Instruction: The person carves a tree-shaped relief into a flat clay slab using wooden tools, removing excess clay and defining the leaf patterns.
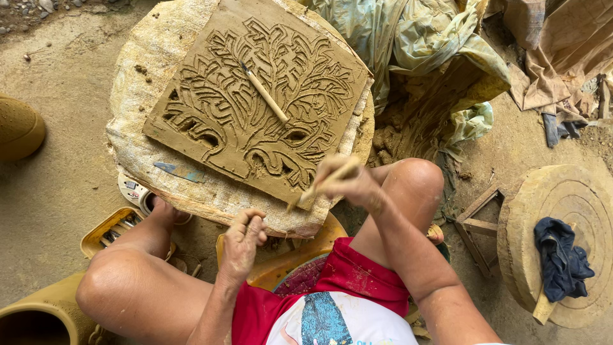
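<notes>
Clay slab point(255, 96) ahead — right hand point(348, 182) pinching wooden stick point(319, 188) at its edge; left hand point(242, 239) curled, empty.

I am seeing no labels, signs or screens here. The nearest thing to packaging is a crumpled plastic sheet point(408, 38), pale green and yellowish, lying at the far right beside the work surface.

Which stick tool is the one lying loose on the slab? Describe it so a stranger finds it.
Start at the square clay slab carved with a tree, resting on the round cloth-covered stand. Across the tree's trunk lies a pale wooden stick with a dark pointed tip, slanting from upper left to lower right. Unlike the stick in the right hand, nobody touches it.
</notes>
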